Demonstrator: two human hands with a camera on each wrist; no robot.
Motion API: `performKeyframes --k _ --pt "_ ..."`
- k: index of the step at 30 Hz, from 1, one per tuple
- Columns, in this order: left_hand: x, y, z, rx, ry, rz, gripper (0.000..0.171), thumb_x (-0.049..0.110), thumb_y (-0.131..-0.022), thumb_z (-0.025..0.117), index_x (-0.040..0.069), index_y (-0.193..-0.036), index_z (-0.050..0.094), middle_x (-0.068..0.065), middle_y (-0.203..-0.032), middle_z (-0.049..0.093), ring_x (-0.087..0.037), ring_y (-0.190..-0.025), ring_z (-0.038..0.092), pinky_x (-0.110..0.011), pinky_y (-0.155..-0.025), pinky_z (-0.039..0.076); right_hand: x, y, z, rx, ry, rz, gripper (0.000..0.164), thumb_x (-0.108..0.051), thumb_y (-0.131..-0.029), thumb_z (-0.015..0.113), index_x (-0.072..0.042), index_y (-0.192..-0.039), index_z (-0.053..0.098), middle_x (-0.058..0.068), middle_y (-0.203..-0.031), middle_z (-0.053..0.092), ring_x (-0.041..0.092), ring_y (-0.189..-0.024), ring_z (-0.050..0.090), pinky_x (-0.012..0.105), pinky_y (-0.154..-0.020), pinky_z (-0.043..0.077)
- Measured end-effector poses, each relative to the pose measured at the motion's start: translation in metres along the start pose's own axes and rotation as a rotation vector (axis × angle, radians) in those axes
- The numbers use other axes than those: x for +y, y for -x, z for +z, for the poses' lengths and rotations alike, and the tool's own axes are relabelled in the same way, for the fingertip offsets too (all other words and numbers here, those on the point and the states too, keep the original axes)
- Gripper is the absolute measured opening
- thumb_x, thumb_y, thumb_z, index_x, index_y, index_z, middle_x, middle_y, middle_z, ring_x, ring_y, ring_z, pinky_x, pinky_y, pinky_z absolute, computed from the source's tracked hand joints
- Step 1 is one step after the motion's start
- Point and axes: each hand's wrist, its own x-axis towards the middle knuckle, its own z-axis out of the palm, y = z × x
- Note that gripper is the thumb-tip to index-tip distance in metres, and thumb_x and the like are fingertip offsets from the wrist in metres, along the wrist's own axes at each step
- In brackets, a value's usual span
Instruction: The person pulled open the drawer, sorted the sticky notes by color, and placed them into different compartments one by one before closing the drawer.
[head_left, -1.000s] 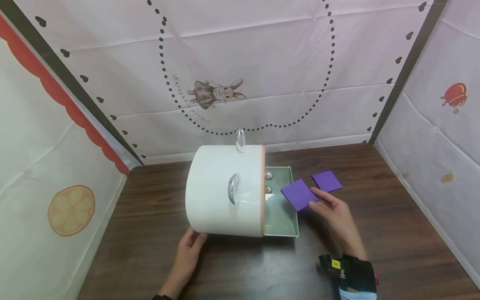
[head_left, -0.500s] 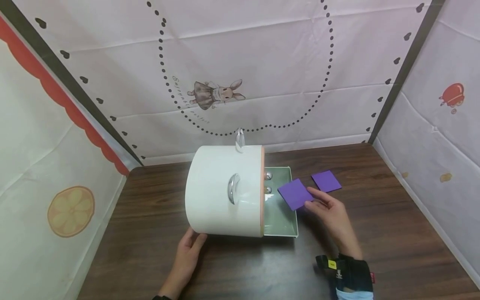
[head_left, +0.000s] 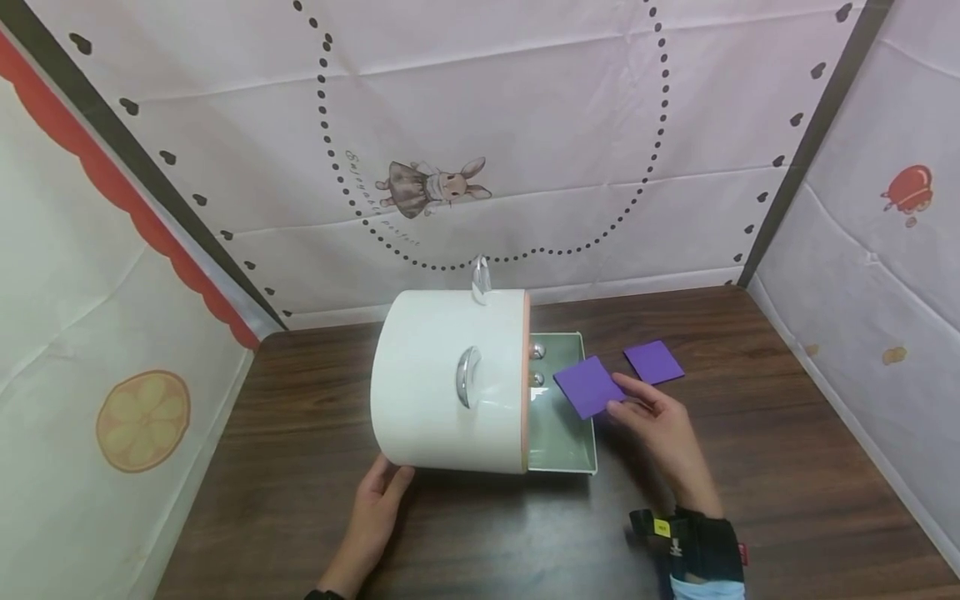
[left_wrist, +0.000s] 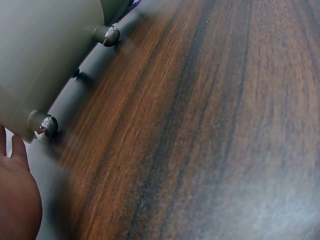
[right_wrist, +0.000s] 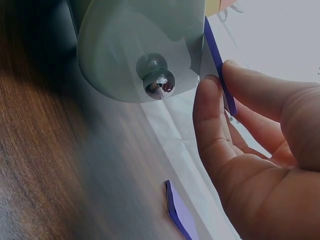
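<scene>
A white, round-sided box (head_left: 427,383) with chrome handles lies on the table, and a pale green tray-like part (head_left: 561,446) sticks out of its right end. My right hand (head_left: 663,429) pinches a thin purple square (head_left: 585,386) by its right edge, thumb on one face and fingers on the other. The square overlaps the green part's right rim in the head view; the right wrist view shows it edge-on (right_wrist: 216,57) beside the green wall. My left hand (head_left: 372,508) touches the box's near left corner, its far fingertips hidden behind the box.
Another purple square (head_left: 654,362) lies flat on the dark wooden table (head_left: 787,433), beyond the right hand. Chrome knobs (head_left: 537,351) show at the opening of the box. Printed white cloth (head_left: 570,150) stands behind and at both sides.
My right hand has shifted a little to the left with the purple square, bringing it further over the green part. The left hand and the box have stayed where they were.
</scene>
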Motion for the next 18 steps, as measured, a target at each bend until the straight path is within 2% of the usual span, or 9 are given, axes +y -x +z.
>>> performKeyframes --k 2,9,13,18 --pt "-0.001 0.000 0.000 -0.004 -0.002 0.004 0.054 0.049 -0.091 0.060 0.037 -0.141 0.043 0.014 -0.146 0.040 -0.009 -0.136 0.031 -0.045 -0.109 0.030 -0.006 0.003 0.001 -0.008 0.000 0.000 0.054 -0.028 -0.090 0.070 -0.012 -0.138 0.052 0.016 -0.124 0.060 0.027 -0.103 0.062 0.028 -0.087 0.052" --pt "-0.006 0.002 0.000 -0.019 -0.007 0.092 0.052 0.040 -0.095 0.058 0.034 -0.144 0.041 0.012 -0.147 0.039 -0.011 -0.136 0.032 -0.040 -0.109 0.030 -0.026 0.014 0.008 -0.012 -0.001 0.002 0.053 -0.023 -0.090 0.069 -0.006 -0.138 0.051 0.019 -0.125 0.058 0.033 -0.105 0.060 0.030 -0.088 0.051" --pt "-0.007 0.002 0.000 -0.003 -0.010 0.083 0.052 0.041 -0.094 0.059 0.036 -0.143 0.042 0.014 -0.146 0.040 -0.008 -0.135 0.032 -0.037 -0.109 0.030 -0.028 0.015 0.009 -0.015 0.003 0.004 0.054 -0.023 -0.090 0.069 -0.006 -0.138 0.051 0.019 -0.126 0.058 0.032 -0.105 0.060 0.029 -0.089 0.051" --pt "-0.007 0.002 0.001 -0.001 0.005 0.065 0.051 0.042 -0.093 0.060 0.034 -0.141 0.045 0.013 -0.145 0.043 -0.007 -0.134 0.035 -0.036 -0.108 0.032 -0.018 0.009 0.007 -0.016 -0.010 0.000 0.054 -0.024 -0.089 0.070 -0.008 -0.138 0.052 0.018 -0.125 0.059 0.029 -0.102 0.062 0.028 -0.087 0.052"
